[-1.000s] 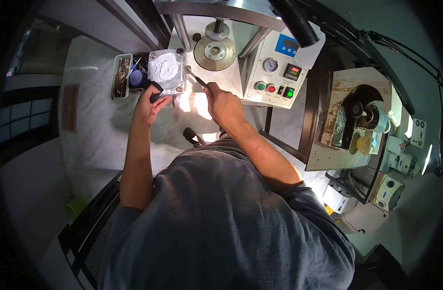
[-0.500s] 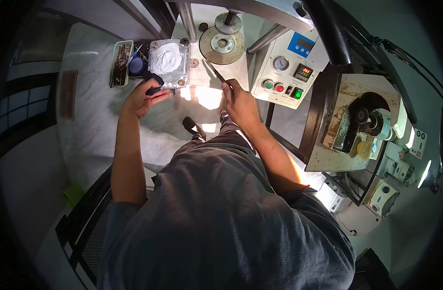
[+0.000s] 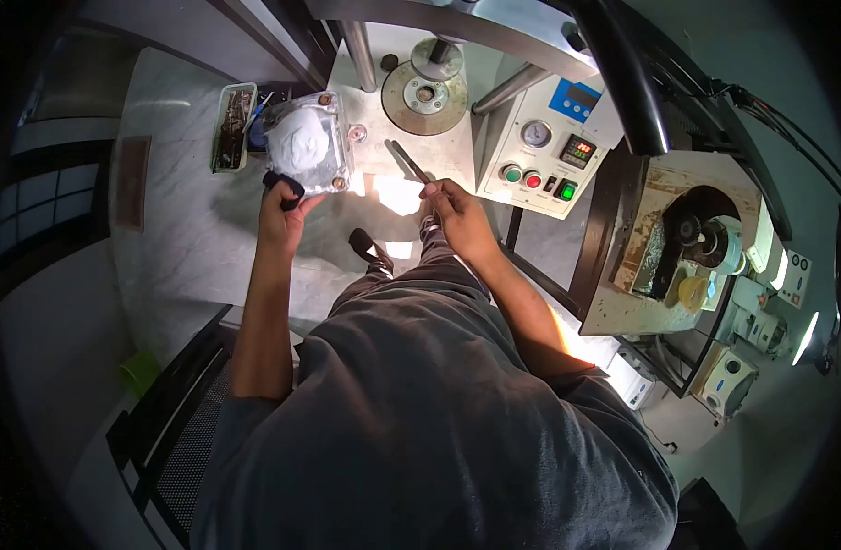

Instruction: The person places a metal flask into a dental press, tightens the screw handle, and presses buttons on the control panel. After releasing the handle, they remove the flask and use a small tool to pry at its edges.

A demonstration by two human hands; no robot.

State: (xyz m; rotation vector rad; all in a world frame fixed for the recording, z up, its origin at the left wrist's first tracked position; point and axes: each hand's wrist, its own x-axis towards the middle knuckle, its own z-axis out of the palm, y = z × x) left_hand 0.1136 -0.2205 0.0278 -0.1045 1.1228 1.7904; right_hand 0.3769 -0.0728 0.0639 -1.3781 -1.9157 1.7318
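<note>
My left hand is closed around a black cloth at the near edge of a square metal mould plate. The plate has round bosses at its corners and sits tilted. A heap of white paste-like material covers its middle. In my right hand is a slim, dark, flat-bladed tool, pinched by its near end. Its tip points up and left over the pale press table.
Ahead, a press with a round platen stands between metal columns. To its right is a control box with buttons and a gauge. A tray of brown scraps lies at left. A machine with a round wheel stands at far right.
My left hand has moved right and taken hold of the mould plate through the black cloth; the plate has shifted left and tilted. My right hand with the tool has lowered slightly.
</note>
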